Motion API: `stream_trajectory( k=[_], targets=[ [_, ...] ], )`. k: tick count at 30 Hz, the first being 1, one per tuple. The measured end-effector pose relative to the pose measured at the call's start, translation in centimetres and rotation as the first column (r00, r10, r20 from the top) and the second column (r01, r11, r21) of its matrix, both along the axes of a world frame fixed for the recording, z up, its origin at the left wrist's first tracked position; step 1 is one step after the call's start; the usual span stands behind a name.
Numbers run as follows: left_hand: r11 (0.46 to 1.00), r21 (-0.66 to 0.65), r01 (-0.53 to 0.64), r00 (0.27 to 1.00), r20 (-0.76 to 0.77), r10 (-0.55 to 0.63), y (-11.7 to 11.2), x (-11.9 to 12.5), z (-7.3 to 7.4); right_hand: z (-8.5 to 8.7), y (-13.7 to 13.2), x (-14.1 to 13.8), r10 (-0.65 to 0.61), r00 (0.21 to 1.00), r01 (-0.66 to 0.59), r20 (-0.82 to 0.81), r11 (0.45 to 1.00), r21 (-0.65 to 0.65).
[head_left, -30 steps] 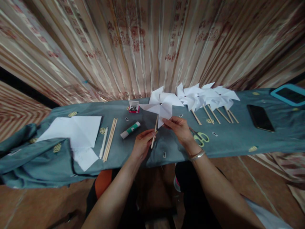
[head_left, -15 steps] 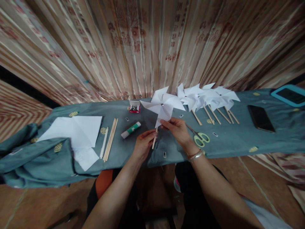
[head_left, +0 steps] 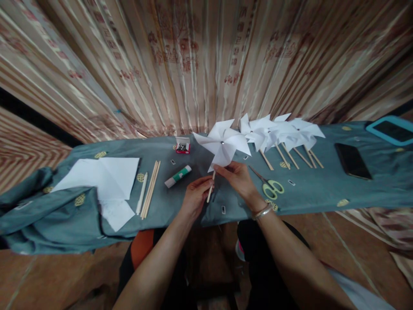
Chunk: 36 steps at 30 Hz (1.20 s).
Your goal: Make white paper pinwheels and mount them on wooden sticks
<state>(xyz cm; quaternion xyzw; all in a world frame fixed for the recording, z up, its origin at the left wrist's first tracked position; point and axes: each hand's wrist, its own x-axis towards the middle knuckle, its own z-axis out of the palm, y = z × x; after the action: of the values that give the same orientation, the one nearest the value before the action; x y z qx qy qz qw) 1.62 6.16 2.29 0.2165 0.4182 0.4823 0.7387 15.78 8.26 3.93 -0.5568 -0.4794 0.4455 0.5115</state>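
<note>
A white paper pinwheel (head_left: 223, 143) with a small pin at its centre is held up over the table. My left hand (head_left: 196, 193) is closed, its thumb and fingers around the pinwheel's wooden stick (head_left: 211, 189). Higher up, my right hand (head_left: 238, 177) pinches at the bottom tip of the lower paper blade, by the top of the visible stick. Whether it grips the paper, the stick or both is hidden by the fingers. Green-handled scissors (head_left: 271, 188) lie just right of my right hand. A glue stick (head_left: 178, 176) lies beyond my left hand.
Finished-looking pinwheels (head_left: 284, 131) lie in a row at the back right. A phone (head_left: 353, 160) and a blue-framed device (head_left: 392, 130) are at far right. Leftward are a red box of pins (head_left: 183, 147), wooden sticks (head_left: 150, 190), a white pen (head_left: 142, 193) and paper sheets (head_left: 112, 172).
The pinwheel has shifted slightly right and its blades have turned a little. My right hand has moved slightly left and down along the lower blade, uncovering more of the scissors.
</note>
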Motion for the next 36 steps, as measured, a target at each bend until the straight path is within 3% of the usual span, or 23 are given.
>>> stream_trajectory(
  k=[16, 21, 36],
  targets=[
    [1.0, 0.016, 0.001, 1.0, 0.026, -0.001, -0.4, 1.4, 0.2, -0.2, -0.6, 0.5, -0.035, 0.999, 0.034, 0.021, 0.999, 0.024],
    [1.0, 0.013, -0.008, 0.999, 0.038, 0.008, -0.8, 1.9, 0.2, 0.4, -0.6, 0.7, -0.031, 1.0, 0.031, 0.004, 0.999, 0.013],
    [0.999, 0.015, 0.051, 0.998, -0.034, -0.05, -4.1, 1.6, 0.6, 2.0, -0.7, 2.2, -0.025, 0.987, 0.021, 0.159, 1.0, 0.022]
  ],
)
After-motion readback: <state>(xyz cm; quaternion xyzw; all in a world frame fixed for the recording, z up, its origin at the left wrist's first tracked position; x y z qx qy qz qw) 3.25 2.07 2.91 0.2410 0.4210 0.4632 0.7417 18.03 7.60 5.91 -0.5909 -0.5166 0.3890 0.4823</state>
